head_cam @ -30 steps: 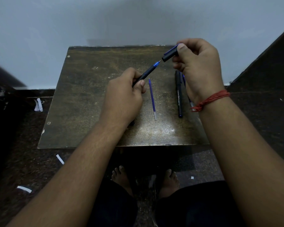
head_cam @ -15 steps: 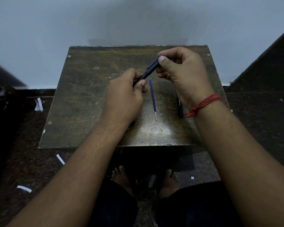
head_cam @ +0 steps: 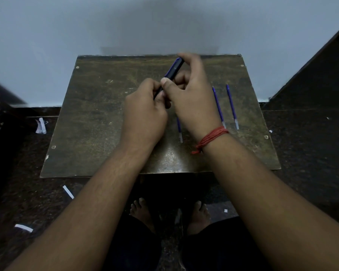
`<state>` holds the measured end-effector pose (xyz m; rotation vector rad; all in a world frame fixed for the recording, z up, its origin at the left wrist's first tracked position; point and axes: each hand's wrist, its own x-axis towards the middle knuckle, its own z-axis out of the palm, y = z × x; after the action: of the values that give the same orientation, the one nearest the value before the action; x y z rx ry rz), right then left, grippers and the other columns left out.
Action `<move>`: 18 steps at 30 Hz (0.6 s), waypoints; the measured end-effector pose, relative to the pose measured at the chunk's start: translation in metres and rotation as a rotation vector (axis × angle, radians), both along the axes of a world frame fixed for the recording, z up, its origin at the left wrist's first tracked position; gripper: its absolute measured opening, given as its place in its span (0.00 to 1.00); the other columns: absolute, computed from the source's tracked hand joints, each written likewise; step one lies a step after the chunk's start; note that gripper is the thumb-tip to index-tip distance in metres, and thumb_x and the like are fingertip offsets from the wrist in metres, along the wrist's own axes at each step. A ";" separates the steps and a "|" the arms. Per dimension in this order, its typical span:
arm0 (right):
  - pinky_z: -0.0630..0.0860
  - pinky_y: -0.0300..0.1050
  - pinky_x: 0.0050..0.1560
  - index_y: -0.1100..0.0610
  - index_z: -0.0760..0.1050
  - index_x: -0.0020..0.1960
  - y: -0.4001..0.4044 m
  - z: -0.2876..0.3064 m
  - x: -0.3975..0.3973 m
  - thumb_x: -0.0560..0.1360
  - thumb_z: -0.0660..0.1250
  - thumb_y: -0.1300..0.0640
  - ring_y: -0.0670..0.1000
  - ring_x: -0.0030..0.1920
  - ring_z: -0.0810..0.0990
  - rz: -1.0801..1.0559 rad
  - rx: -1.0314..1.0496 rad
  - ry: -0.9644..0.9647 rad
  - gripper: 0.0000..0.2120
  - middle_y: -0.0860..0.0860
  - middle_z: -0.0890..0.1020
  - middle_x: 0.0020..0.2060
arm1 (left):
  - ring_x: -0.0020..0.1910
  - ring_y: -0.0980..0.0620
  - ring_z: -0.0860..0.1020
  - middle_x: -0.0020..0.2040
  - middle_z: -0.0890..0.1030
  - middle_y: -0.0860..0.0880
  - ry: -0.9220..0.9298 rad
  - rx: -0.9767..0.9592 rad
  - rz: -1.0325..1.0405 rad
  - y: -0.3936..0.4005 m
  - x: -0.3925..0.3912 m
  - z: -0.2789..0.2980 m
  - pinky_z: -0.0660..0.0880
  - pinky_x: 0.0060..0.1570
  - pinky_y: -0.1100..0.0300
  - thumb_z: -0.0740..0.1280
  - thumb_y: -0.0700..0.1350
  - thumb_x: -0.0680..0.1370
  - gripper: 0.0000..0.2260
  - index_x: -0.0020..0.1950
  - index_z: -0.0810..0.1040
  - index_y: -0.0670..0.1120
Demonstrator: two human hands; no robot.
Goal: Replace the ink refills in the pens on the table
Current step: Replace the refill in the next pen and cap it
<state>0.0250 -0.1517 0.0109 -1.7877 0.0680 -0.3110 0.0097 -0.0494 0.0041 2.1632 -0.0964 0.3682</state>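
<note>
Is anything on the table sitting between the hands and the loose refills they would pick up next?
Nothing visible does. Both the left hand and right hand hold the pen above the table. One refill lies just under the right hand; two more refills lie bare to its right.

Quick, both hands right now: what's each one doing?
Left hand: closed on the lower end of the capped black pen with blue clip.
Right hand: closed on the same pen.
</note>
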 end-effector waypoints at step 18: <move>0.81 0.47 0.45 0.55 0.72 0.52 -0.011 0.012 0.002 0.74 0.73 0.57 0.46 0.38 0.82 -0.127 -0.166 0.090 0.11 0.48 0.80 0.34 | 0.42 0.54 0.74 0.45 0.80 0.46 -0.093 0.183 -0.101 -0.008 -0.001 -0.005 0.64 0.40 0.66 0.67 0.41 0.77 0.07 0.53 0.80 0.41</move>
<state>0.0267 -0.1631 0.0227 -1.9659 0.2261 -0.3350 0.0088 -0.0574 -0.0010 2.3106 -0.3007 0.4155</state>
